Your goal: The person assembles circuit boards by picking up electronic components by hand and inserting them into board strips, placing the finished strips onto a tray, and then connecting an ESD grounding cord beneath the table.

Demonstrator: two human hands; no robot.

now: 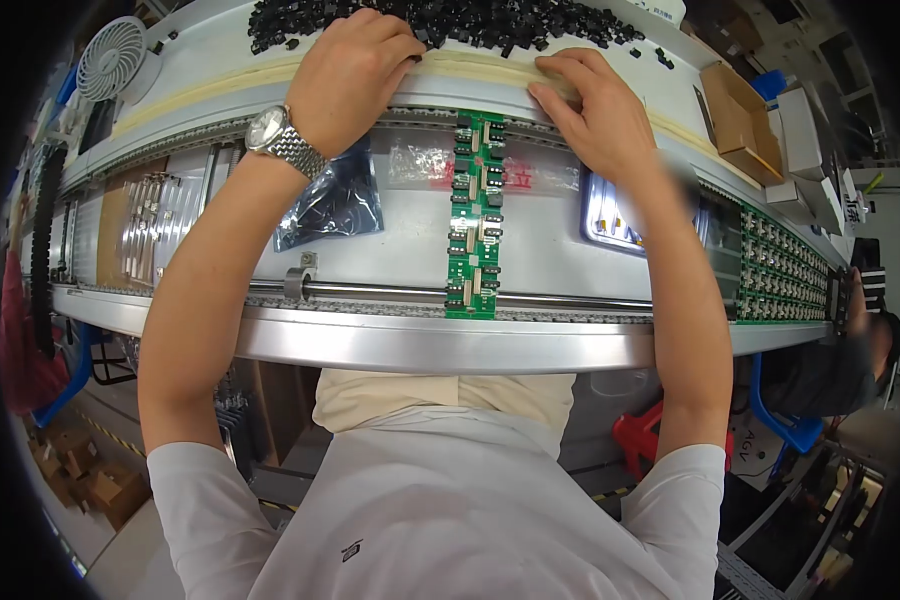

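My left hand (pixel 355 80), with a metal watch on its wrist, is at the near edge of a heap of small black components (pixel 470 22). Its fingers are curled together, and a dark bit shows at the fingertips; what they hold is not clear. My right hand (pixel 605 115) hovers over the pale strip (pixel 480 68) in front of the heap, thumb and index finger apart with nothing visible between them. Between my forearms, a long green circuit board (pixel 476 235) lies across the two conveyor rails, carrying several black components along both sides.
A silvery bag (pixel 335 200) and a blue-edged tray (pixel 610 215) lie between the rails. Several green boards (pixel 785 265) stand on the line to the right. A small white fan (pixel 118 60) is at the left, an open cardboard box (pixel 740 120) at the right. Another person (pixel 830 365) sits far right.
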